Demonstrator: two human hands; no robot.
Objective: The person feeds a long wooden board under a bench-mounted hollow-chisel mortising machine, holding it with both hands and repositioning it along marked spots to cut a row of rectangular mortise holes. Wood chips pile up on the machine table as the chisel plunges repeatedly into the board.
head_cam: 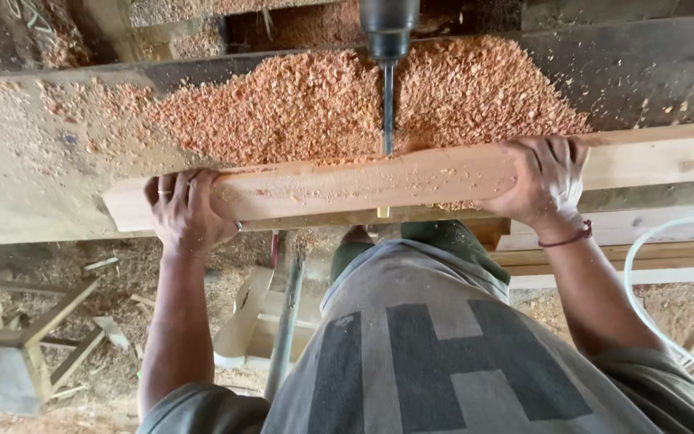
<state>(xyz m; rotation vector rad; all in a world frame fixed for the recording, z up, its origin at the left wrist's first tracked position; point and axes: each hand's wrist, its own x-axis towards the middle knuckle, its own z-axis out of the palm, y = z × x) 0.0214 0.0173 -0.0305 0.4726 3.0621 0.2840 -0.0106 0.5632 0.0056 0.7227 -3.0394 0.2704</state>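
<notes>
Grey shirt (443,354) fills the foreground. Left hand (186,210) and right hand (544,178) each clasp the wooden plank (363,186), held flat on the bench (26,177). Drill bit (388,108) meets the plank's far edge; reddish shavings (299,104) heaped behind.

We find a wooden board (363,186) lying crosswise on the machine table (34,177), directly before us. The left hand (186,210) grips its left portion, the right hand (544,181) its right portion. Behind the board, a heap of wood shavings (307,104) covers the table. A drill bit (388,108) descends from the chuck (389,28) above, meeting the board's far edge midway between the hands. Below left, a stool (18,337) stands on the floor.
</notes>
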